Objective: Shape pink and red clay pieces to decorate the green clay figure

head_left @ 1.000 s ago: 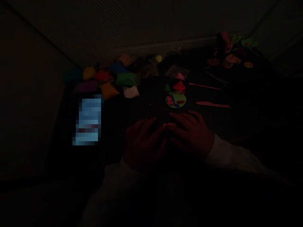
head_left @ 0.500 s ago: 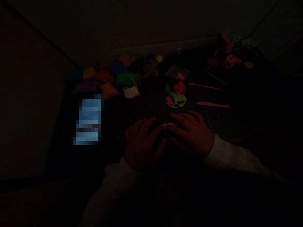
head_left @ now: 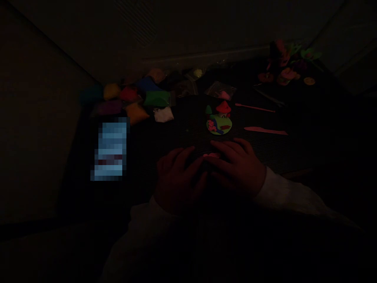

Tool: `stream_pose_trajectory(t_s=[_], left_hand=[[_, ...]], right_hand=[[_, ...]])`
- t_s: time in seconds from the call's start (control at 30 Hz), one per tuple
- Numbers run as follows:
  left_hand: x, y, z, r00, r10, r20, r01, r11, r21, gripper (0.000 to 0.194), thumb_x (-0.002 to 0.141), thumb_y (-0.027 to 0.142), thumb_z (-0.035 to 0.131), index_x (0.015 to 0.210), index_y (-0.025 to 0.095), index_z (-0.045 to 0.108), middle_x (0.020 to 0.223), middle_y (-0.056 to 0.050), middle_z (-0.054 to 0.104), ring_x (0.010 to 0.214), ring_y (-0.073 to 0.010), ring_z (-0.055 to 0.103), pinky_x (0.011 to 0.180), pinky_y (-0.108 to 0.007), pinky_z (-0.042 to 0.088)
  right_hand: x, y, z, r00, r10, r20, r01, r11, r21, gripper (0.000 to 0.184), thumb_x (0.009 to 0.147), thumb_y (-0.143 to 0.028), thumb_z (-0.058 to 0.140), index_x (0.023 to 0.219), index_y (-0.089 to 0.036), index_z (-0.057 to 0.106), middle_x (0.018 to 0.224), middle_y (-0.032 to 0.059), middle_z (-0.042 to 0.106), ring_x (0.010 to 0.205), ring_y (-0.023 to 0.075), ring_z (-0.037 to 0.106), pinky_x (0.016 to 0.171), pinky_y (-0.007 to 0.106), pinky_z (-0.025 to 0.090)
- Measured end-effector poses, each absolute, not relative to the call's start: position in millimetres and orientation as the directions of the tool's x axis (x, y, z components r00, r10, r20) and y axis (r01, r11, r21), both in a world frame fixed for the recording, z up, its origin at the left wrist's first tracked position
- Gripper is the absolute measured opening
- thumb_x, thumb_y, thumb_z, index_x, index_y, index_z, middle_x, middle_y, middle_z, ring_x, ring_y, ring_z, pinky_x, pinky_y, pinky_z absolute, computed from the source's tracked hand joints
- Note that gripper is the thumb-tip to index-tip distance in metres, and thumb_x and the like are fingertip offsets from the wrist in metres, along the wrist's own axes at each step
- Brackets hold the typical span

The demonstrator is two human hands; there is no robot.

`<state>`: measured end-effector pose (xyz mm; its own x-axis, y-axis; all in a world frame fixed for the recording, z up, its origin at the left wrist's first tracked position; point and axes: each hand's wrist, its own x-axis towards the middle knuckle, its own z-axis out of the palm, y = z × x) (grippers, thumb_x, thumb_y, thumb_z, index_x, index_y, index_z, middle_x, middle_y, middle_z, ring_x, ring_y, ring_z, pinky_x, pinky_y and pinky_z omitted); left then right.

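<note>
In the dim head view, a small lump of pink modelling clay (head_left: pixel 211 155) lies on the dark table between my hands. My left hand (head_left: pixel 179 179) rests low over the tabletop, fingers spread, its index fingertip at the clay's left end. From the right, my right hand (head_left: pixel 240 169) reaches in with its fingers stretched out; its index finger covers part of the clay. Just beyond the hands stands a clay scene with a green round base (head_left: pixel 225 131), a red-capped mushroom house (head_left: pixel 223 107) and a small green tree (head_left: pixel 208 110).
A pink clay knife (head_left: pixel 265 130) and a thin pink stick tool (head_left: pixel 255 107) lie to the right. Several bags of coloured clay, including a green one (head_left: pixel 157 98), fill the back left. A lit, pixelated screen (head_left: pixel 112 149) lies left. Coloured figures (head_left: pixel 285 75) stand at the back right.
Almost nothing differs. My fingers have shifted very slightly around the pink clay; everything else on the table stays in place.
</note>
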<state>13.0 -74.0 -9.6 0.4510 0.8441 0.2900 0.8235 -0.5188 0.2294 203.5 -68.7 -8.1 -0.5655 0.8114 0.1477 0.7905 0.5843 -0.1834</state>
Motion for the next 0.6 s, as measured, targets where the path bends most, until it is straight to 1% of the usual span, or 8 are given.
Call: stream_pose_trajectory(t_s=[0.23, 0.33, 0.47, 0.53, 0.6], left_hand=[[13.6, -73.6, -9.1, 0.454, 0.848, 0.273, 0.827, -0.515, 0.226, 0.037, 0.072, 0.034, 0.052, 0.108, 0.025, 0.054, 0.120, -0.008, 0.046, 0.109, -0.0282, 0.038, 0.087, -0.047, 0.031], [13.7, -73.6, -8.8, 0.443, 0.857, 0.263, 0.832, -0.502, 0.236, 0.037, 0.073, 0.033, 0.051, 0.109, 0.024, 0.053, 0.121, -0.008, 0.045, 0.110, -0.0277, 0.037, 0.088, -0.046, 0.031], [12.4, -75.4, -8.3, 0.415, 0.869, 0.270, 0.833, -0.482, 0.271, 0.035, 0.074, 0.032, 0.049, 0.109, 0.023, 0.053, 0.121, -0.007, 0.046, 0.109, -0.0272, 0.038, 0.088, -0.047, 0.032], [11.8, -76.7, -7.7, 0.407, 0.882, 0.236, 0.834, -0.464, 0.297, 0.035, 0.075, 0.032, 0.048, 0.109, 0.023, 0.053, 0.121, -0.007, 0.046, 0.109, -0.0270, 0.037, 0.087, -0.047, 0.032], [12.4, -77.4, -6.7, 0.393, 0.880, 0.267, 0.824, -0.466, 0.322, 0.034, 0.076, 0.032, 0.047, 0.108, 0.022, 0.054, 0.120, -0.008, 0.047, 0.108, -0.0264, 0.038, 0.087, -0.046, 0.033]], right_hand=[[202.6, -69.3, -8.2, -0.561, 0.814, 0.152, 0.794, 0.580, -0.179, 0.040, 0.082, -0.042, 0.038, 0.119, -0.028, 0.043, 0.132, 0.0082, 0.030, 0.115, 0.0246, 0.031, 0.093, 0.050, 0.016], [203.1, -69.3, -7.9, -0.556, 0.815, 0.161, 0.794, 0.579, -0.187, 0.040, 0.082, -0.041, 0.039, 0.119, -0.028, 0.043, 0.133, 0.0082, 0.029, 0.115, 0.0242, 0.031, 0.093, 0.050, 0.018], [205.8, -70.4, -8.2, -0.541, 0.815, 0.207, 0.792, 0.576, -0.201, 0.039, 0.081, -0.040, 0.040, 0.118, -0.027, 0.045, 0.131, 0.0087, 0.033, 0.114, 0.0227, 0.034, 0.094, 0.047, 0.021], [208.0, -70.3, -10.6, -0.535, 0.818, 0.210, 0.797, 0.571, -0.195, 0.038, 0.080, -0.037, 0.043, 0.117, -0.027, 0.045, 0.130, 0.0084, 0.034, 0.113, 0.0232, 0.036, 0.093, 0.048, 0.023], [210.2, -69.1, -14.3, -0.548, 0.801, 0.240, 0.787, 0.591, -0.176, 0.038, 0.079, -0.036, 0.046, 0.116, -0.026, 0.047, 0.128, 0.0089, 0.036, 0.111, 0.0235, 0.038, 0.092, 0.047, 0.025]])
